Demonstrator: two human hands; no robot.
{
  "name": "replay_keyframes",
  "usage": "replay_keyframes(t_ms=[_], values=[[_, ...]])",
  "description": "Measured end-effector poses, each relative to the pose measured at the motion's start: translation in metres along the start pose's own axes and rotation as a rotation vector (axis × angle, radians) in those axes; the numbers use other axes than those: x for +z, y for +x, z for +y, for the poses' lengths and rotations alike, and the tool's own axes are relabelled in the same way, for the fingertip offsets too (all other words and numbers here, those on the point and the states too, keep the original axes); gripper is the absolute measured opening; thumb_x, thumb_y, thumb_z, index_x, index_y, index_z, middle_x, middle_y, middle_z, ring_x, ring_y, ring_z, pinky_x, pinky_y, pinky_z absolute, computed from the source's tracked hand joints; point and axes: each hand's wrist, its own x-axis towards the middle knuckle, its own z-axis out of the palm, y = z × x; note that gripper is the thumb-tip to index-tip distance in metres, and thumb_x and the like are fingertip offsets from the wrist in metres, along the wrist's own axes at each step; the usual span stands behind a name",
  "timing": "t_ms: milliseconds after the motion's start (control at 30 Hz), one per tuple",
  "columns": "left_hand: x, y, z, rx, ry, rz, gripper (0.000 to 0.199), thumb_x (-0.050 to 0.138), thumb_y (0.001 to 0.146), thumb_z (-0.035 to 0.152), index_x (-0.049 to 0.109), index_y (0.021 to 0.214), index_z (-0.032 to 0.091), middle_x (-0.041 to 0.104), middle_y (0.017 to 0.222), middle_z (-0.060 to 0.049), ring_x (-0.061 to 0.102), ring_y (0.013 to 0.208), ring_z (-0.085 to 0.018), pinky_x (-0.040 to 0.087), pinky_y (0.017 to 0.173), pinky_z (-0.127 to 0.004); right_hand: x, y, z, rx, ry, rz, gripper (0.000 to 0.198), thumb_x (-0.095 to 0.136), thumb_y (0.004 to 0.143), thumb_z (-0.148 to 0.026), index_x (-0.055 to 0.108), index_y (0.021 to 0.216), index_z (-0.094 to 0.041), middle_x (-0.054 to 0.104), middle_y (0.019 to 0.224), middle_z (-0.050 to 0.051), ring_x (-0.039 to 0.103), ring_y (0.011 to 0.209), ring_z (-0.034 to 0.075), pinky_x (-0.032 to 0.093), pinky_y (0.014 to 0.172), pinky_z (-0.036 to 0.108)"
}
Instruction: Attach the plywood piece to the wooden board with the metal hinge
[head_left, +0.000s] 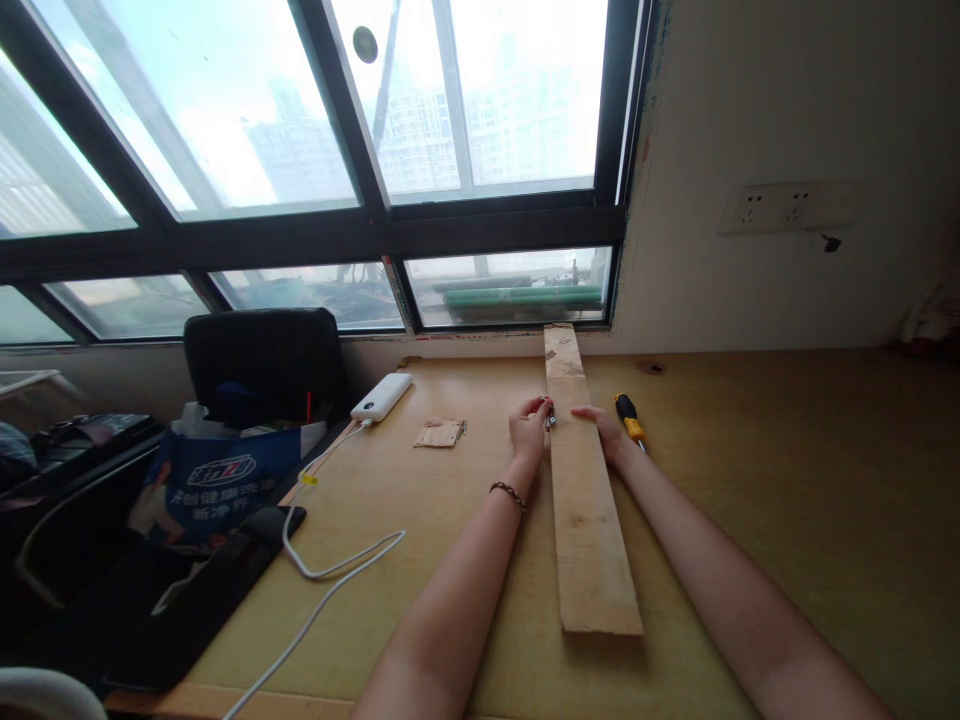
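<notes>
Pinching small metal hardware [551,421], the left hand [530,426] was beside 1 wooden board [589,500], the right hand [609,436] grasped its right edge, a screwdriver [630,418] lay right.

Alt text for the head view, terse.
A person's left hand pinches a small metal part at the left edge of a long wooden board; the right hand touches its right side. A yellow-and-black screwdriver lies nearby on the table.

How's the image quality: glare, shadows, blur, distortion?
Head view: glare washes out the window, fading the buildings outside; head view: the chair looks dark, and a soft shadow lies below the near end of the board; head view: the small metal piece at the left hand is indistinct; head view: apparent wide-angle stretch.
</notes>
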Motion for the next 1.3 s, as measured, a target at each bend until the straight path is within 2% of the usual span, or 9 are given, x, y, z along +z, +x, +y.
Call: replay_keyframes(t_ms=[267, 433, 567, 667, 800, 900, 1000, 1167, 1300], values=[[0.002, -0.007, 0.012, 0.026, -0.009, -0.04, 0.03, 0.06, 0.07, 0.038, 0.058, 0.085, 0.013, 0.067, 0.089, -0.011, 0.059, 0.066, -0.012, 0.045, 0.059, -0.025, 0.0, 0.0, 0.0, 0.001, 0.015, -0.057, 0.036, 0.043, 0.076, -0.028, 0.054, 0.103, -0.008, 0.068, 0.079, 0.011, 0.065, 0.07, 0.022, 0.051, 0.073, 0.038], [-0.006, 0.0, 0.015, 0.144, 0.122, 0.147, 0.022, 0.05, 0.077, 0.034, 0.058, 0.081, 0.013, 0.066, 0.09, -0.01, 0.059, 0.081, -0.014, 0.043, 0.071, -0.026, -0.003, 0.001, 0.001, 0.012, 0.027, -0.072, 0.038, 0.043, 0.075, -0.028, 0.053, 0.105, -0.008, 0.068, 0.084, 0.012, 0.065, 0.073, 0.022, 0.05, 0.075, 0.038], [-0.015, -0.001, 0.015, 0.051, 0.116, 0.21, 0.021, 0.045, 0.079, 0.032, 0.054, 0.083, 0.013, 0.063, 0.082, -0.008, 0.05, 0.053, -0.007, 0.039, 0.052, -0.022, -0.003, 0.002, 0.001, 0.01, 0.027, -0.093, 0.039, 0.042, 0.076, -0.029, 0.053, 0.105, -0.006, 0.067, 0.084, 0.013, 0.065, 0.076, 0.023, 0.05, 0.076, 0.038], [-0.02, -0.013, 0.018, 0.005, 0.053, 0.146, 0.019, 0.044, 0.079, 0.032, 0.049, 0.083, 0.014, 0.056, 0.068, -0.001, 0.039, 0.04, -0.004, 0.031, 0.042, -0.02, 0.0, -0.001, 0.0, 0.011, 0.012, -0.098, 0.038, 0.042, 0.076, -0.029, 0.053, 0.104, -0.006, 0.067, 0.083, 0.013, 0.065, 0.074, 0.023, 0.05, 0.075, 0.038], [-0.024, -0.034, 0.025, 0.052, 0.185, -0.077, 0.02, 0.055, 0.073, 0.034, 0.053, 0.08, 0.015, 0.048, 0.057, 0.004, 0.041, 0.045, -0.005, 0.032, 0.046, -0.019, 0.004, -0.005, -0.001, 0.004, 0.002, -0.107, 0.037, 0.043, 0.075, -0.028, 0.053, 0.103, -0.006, 0.068, 0.08, 0.012, 0.065, 0.069, 0.022, 0.051, 0.073, 0.038], [-0.023, -0.04, 0.029, 0.06, 0.275, -0.189, 0.026, 0.063, 0.065, 0.035, 0.059, 0.083, 0.015, 0.047, 0.056, 0.004, 0.043, 0.05, -0.007, 0.033, 0.049, -0.019, 0.004, -0.004, -0.002, 0.004, -0.024, -0.033, 0.035, 0.045, 0.075, -0.028, 0.054, 0.102, -0.007, 0.068, 0.075, 0.011, 0.064, 0.064, 0.021, 0.051, 0.069, 0.036], [-0.021, -0.037, 0.028, 0.005, 0.272, -0.23, 0.031, 0.067, 0.06, 0.034, 0.063, 0.085, 0.016, 0.047, 0.055, 0.005, 0.041, 0.051, -0.007, 0.032, 0.049, -0.019, 0.004, -0.003, -0.002, 0.022, -0.038, -0.004, 0.035, 0.045, 0.076, -0.029, 0.055, 0.1, -0.007, 0.068, 0.072, 0.01, 0.064, 0.061, 0.02, 0.052, 0.067, 0.035], [-0.021, -0.03, 0.022, -0.214, 0.138, -0.251, 0.036, 0.07, 0.054, 0.039, 0.067, 0.08, 0.014, 0.057, 0.061, 0.001, 0.038, 0.047, -0.005, 0.026, 0.044, -0.019, 0.004, -0.004, -0.002, 0.028, -0.031, -0.011, 0.034, 0.045, 0.076, -0.029, 0.056, 0.098, -0.006, 0.067, 0.07, 0.01, 0.063, 0.061, 0.02, 0.052, 0.065, 0.034], [-0.023, -0.03, 0.023, -0.264, 0.067, -0.236, 0.039, 0.072, 0.052, 0.04, 0.069, 0.081, 0.014, 0.061, 0.066, -0.002, 0.039, 0.046, -0.004, 0.027, 0.043, -0.019, 0.005, -0.003, -0.001, 0.023, -0.02, -0.006, 0.033, 0.045, 0.077, -0.029, 0.056, 0.098, -0.007, 0.067, 0.07, 0.009, 0.064, 0.062, 0.02, 0.052, 0.065, 0.033]])
